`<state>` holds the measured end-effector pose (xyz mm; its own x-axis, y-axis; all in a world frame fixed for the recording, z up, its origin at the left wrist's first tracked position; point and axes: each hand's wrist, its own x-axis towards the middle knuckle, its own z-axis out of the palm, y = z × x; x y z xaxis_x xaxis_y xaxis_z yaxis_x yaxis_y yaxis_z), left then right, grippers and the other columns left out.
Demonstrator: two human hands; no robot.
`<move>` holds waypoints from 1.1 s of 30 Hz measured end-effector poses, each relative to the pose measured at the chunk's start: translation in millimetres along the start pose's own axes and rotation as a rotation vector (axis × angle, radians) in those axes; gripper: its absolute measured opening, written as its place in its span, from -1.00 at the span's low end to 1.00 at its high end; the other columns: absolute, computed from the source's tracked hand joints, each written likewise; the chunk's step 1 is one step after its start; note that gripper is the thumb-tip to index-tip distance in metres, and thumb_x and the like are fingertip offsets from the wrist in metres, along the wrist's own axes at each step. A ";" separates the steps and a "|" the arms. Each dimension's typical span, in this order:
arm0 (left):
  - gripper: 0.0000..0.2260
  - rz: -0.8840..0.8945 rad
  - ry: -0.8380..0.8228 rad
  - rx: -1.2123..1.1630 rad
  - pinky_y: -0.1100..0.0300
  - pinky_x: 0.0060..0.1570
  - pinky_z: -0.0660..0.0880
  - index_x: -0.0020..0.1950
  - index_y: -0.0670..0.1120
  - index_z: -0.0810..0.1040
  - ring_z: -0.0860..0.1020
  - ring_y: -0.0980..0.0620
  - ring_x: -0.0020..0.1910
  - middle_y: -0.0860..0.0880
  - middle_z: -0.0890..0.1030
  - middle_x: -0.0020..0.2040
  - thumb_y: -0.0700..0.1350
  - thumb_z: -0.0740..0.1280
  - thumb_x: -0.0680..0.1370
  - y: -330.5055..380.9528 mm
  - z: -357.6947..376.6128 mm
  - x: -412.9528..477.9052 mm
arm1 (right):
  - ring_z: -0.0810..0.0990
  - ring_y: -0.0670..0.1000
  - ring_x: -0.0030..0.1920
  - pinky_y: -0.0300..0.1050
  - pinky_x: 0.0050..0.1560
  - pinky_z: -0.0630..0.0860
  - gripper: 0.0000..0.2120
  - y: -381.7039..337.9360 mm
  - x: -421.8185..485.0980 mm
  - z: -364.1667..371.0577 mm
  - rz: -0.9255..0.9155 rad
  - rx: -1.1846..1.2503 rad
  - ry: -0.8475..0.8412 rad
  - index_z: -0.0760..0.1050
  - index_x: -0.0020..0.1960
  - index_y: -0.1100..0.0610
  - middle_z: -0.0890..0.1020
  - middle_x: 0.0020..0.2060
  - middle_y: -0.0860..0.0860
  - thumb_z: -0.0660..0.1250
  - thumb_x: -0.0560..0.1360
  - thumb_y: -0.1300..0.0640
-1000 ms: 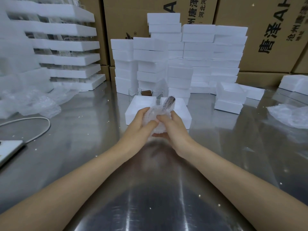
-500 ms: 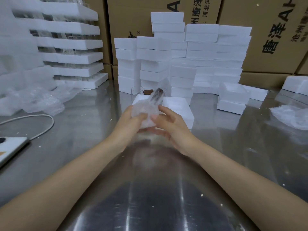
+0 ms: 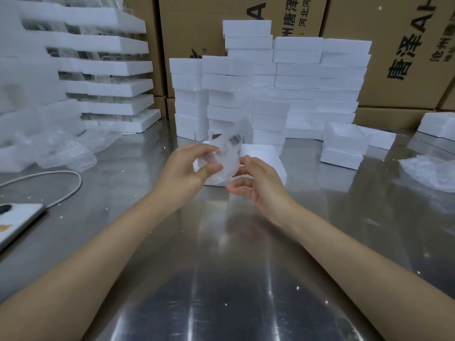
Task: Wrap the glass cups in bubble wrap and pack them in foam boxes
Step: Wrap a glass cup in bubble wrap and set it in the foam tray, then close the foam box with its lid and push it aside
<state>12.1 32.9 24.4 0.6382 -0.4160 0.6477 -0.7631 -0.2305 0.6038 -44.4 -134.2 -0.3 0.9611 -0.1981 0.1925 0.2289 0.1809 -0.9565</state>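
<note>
A glass cup wrapped in bubble wrap (image 3: 227, 156) is held tilted above the steel table, its open end pointing up and away. My left hand (image 3: 189, 166) grips its left side with thumb and fingers. My right hand (image 3: 258, 185) cups it from below and right, fingers spread, fingertips touching the wrap. Just behind it lies an open white foam box (image 3: 264, 158), partly hidden by the hands. A bare glass cup (image 3: 203, 136) stands behind that box.
Stacks of white foam boxes (image 3: 270, 82) rise at the back against cardboard cartons. Foam trays (image 3: 110, 70) are stacked at left, with loose bubble wrap (image 3: 56, 151) in front. More wrap (image 3: 428, 171) lies right. A phone with cable (image 3: 14, 222) lies at the left edge.
Both hands have lifted the wrapped cup a little up and away. My right hand has loosened from a full grip to an open cupping hold beneath it.
</note>
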 end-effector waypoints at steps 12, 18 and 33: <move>-0.81 -0.122 0.054 0.038 -0.17 0.38 0.23 0.21 -0.13 0.52 0.48 -0.09 0.23 0.02 0.64 -0.01 -0.17 0.24 0.62 -17.4 -14.2 8.6 | 0.45 -0.05 -0.12 -0.05 -0.09 0.50 -0.53 23.3 10.7 -14.2 -0.384 -1.358 -0.146 0.31 0.44 0.00 0.27 0.37 -0.11 0.23 0.54 0.17; -0.84 0.001 0.083 0.323 0.03 0.40 -0.09 0.13 -0.05 0.54 0.44 0.10 0.12 0.13 0.56 -0.11 -0.24 0.24 0.61 -22.7 -8.6 5.1 | 0.42 -0.06 -0.13 -0.14 -0.25 0.35 -0.63 25.0 7.6 -3.9 -0.467 -1.373 -0.121 0.38 0.32 0.03 0.29 0.27 -0.10 0.25 0.52 0.10; -0.79 0.129 -0.104 0.447 0.20 0.37 0.05 0.19 -0.10 0.61 0.53 0.01 0.03 0.02 0.66 -0.06 -0.16 0.33 0.57 -30.7 -6.4 4.2 | 0.52 -0.18 -0.17 -0.46 0.02 0.37 -0.86 16.6 -17.1 23.0 -0.374 -0.880 -0.339 0.61 -0.11 0.19 0.48 0.13 -0.03 0.33 0.45 0.37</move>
<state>38.9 43.9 11.5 0.5395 -0.5463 0.6407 -0.8188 -0.5175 0.2483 -53.5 -105.6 -14.4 0.8755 0.2121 0.4342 0.4607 -0.6374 -0.6176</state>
